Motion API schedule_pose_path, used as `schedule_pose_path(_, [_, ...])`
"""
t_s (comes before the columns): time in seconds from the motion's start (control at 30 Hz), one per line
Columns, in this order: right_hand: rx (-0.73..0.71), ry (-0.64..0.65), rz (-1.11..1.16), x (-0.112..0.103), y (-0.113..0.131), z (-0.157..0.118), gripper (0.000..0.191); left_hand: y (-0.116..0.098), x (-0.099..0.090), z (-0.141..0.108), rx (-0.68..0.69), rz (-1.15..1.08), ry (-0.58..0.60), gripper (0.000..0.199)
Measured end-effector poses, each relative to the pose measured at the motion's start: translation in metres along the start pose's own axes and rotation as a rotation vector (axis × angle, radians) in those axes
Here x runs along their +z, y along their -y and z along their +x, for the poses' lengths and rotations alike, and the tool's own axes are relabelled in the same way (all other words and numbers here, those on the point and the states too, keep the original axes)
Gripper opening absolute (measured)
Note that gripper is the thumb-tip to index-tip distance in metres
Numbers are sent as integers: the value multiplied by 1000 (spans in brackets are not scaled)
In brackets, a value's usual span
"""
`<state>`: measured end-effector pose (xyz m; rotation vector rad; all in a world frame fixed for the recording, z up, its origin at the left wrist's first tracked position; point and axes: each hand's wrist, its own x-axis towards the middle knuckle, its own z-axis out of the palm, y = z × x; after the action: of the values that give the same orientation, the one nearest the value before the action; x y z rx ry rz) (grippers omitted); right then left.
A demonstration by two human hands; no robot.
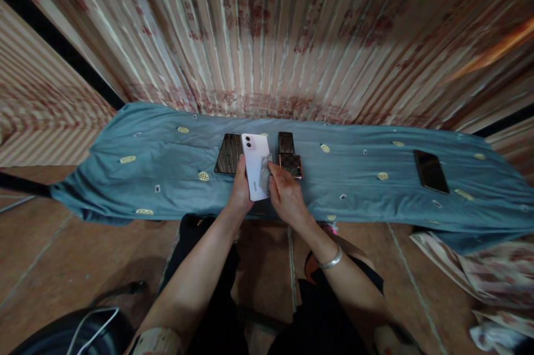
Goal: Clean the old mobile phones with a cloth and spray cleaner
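Observation:
My left hand (240, 190) grips the left edge of a pale white-lilac smartphone (252, 164), its back with the two camera lenses facing up. In my right hand (287, 192), a small grey cloth (265, 170) is pinched and pressed against the right side of the phone's back. Just behind and left of the phone lies a dark, glossy tablet-like device (226, 153), partly covered by it. To the right of my right fingers are a small dark square object (286, 142) and a dark chequered one with a pinkish rim (291, 165), touching or nearly touching.
A blue-green cloth with yellow prints (354, 166) covers the long, low table before me. Toward its right end lies a black smartphone (431, 171). Patterned curtains (267, 38) hang behind. A black rounded object with a white cable (95, 324) is at lower left, above tiled floor.

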<state>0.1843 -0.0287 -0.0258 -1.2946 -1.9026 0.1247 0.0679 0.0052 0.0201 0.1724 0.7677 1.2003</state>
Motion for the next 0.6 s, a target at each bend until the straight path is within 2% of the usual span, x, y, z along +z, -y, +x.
schedule_pose_path(0.3, [-10, 131, 40, -9, 5, -13, 58, -7, -8, 2, -7, 4, 54, 64])
schedule_pose_path(0.6, [-69, 184, 91, -18, 6, -21, 58, -15, -11, 3, 31, 1, 24, 65])
